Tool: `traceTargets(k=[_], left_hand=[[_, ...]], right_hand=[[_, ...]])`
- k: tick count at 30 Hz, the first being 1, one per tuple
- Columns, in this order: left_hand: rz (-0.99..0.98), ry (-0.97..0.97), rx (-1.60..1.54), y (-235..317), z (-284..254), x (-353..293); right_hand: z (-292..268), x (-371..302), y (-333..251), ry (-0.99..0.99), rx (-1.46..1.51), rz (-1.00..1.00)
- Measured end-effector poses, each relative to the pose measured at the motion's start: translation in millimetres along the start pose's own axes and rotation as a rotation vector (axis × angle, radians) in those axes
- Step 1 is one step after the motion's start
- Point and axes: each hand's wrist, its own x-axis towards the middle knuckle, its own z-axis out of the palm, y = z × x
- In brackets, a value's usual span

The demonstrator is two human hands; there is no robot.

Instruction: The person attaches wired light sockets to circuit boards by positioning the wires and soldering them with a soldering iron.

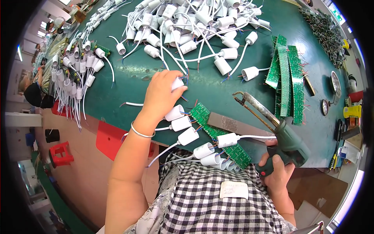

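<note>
My left hand [160, 91] reaches over the green table and closes around a white cylindrical socket [177, 83]; blue and red wire ends stick out beside it. In my right hand [277, 171] is a dark green soldering gun [291, 143], its tip pointing up and left above the table. Between the hands, near my lap, lies a green circuit board strip [201, 114]. Several white sockets [188, 136] with cables sit along it, their thin coloured wires meeting the board. A flat brownish metal bar [233, 125] lies against the strip.
A large heap of white sockets with cables [187, 27] covers the far middle. More sockets on boards [76, 70] hang over the left edge. Green board strips [286, 78] are stacked at right, near a small metal dish [335, 82]. A red stool [62, 154] stands on the floor.
</note>
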Motion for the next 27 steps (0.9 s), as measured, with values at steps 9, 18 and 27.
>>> traceTargets(k=[9, 18, 27], left_hand=[[0.249, 0.044, -0.014, 70.6, -36.1, -63.2], [0.164, 0.201, 0.214, 82.0, 13.8, -90.3], [0.201, 0.087, 0.122, 83.8, 13.5, -83.7]], right_hand=[[-16.4, -7.7, 1.3, -0.08, -0.084, 0.074], [-37.4, -15.2, 2.0, -0.395, -0.246, 0.045], [-35.2, -13.3, -3.0, -0.307, -0.447, 0.049]])
